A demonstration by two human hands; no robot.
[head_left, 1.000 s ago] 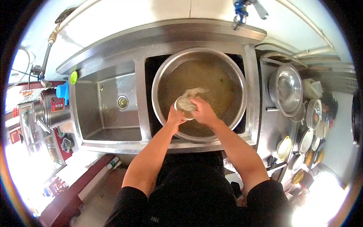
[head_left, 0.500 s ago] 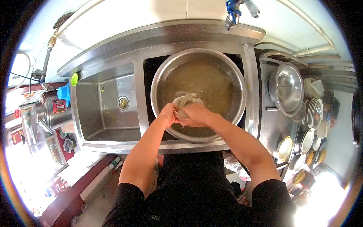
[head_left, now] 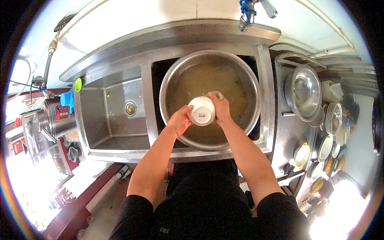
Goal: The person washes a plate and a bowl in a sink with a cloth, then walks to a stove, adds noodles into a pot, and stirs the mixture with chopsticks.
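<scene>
A white bowl is held over the large round metal basin, its base turned up toward me with a small printed mark on it. My left hand grips the bowl's left side, fingers closed at the edge. On the right side, my right hand is wrapped against the bowl, and a pale cloth-like piece shows at its fingertips. Murky water fills the basin beneath both hands. The bowl's inside is hidden from me.
Left of the basin lies a steel sink compartment with a drain and scraps. A faucet hangs above. To the right are a metal bowl, stacked plates and a yellow-rimmed dish. A blue container stands far left.
The bowl has been turned so its base faces up toward me. My hands have moved apart to its two sides, and the pale cloth-like piece has shifted right.
</scene>
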